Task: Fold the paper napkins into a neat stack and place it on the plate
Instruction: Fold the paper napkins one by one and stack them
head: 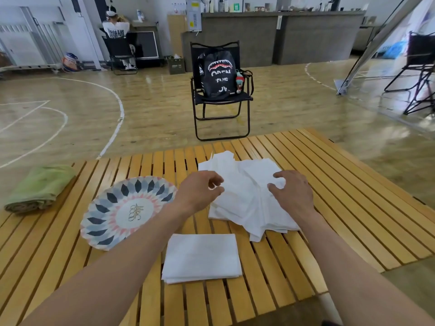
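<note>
A loose pile of white paper napkins (244, 194) lies spread on the slatted wooden table (341, 203). My left hand (200, 191) hovers at the pile's left edge with curled fingers, thumb and forefinger close together, nothing clearly pinched. My right hand (292, 189) rests on the pile's right side and its fingertips pinch a napkin's corner. A neat folded stack of napkins (202, 257) sits nearer to me, between my forearms. The patterned plate (110, 222) lies to the left of the stack, with nothing on it.
A rolled green cloth (40, 187) lies at the table's left edge. Beyond the table stands a black folding chair (221, 109) with a black backpack (217, 74) on it. A person sits far back left.
</note>
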`<state>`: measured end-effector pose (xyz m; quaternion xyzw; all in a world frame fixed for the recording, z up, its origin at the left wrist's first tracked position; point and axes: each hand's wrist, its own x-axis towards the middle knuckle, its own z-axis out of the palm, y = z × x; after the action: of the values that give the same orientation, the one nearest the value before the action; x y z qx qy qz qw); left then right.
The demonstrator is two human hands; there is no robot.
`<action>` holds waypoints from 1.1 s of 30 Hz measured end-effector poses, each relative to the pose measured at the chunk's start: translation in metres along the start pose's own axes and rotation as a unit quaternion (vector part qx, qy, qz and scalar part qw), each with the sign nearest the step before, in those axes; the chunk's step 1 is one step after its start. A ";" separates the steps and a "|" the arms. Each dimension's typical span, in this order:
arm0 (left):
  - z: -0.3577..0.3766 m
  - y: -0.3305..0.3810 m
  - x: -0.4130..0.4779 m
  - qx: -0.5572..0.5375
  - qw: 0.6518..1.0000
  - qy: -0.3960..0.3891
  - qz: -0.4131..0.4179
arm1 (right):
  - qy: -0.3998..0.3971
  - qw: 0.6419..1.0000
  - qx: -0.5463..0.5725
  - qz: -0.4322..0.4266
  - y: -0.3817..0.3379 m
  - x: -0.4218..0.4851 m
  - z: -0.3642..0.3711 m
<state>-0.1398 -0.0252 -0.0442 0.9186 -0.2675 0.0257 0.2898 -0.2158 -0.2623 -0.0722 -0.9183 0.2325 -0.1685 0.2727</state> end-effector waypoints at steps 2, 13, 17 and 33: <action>0.008 0.000 0.021 0.034 0.999 0.006 -0.015 | 0.004 1.000 0.012 -0.001 0.006 0.006 0.007; 0.011 -0.032 0.058 0.100 0.980 -0.033 -0.171 | -0.110 0.984 -0.113 -0.083 -0.037 -0.009 0.043; -0.004 -0.032 0.051 -0.039 0.984 -0.002 -0.176 | -0.135 0.990 -0.032 -0.037 -0.034 -0.010 0.037; -0.079 -0.021 -0.052 -0.281 0.928 -0.030 -0.244 | -0.245 0.856 0.433 0.139 -0.062 -0.050 -0.023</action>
<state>-0.1658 0.0570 -0.0001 0.8369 -0.0404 -0.1497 0.5250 -0.2467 -0.2001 -0.0275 -0.6767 0.1870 0.0182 0.7119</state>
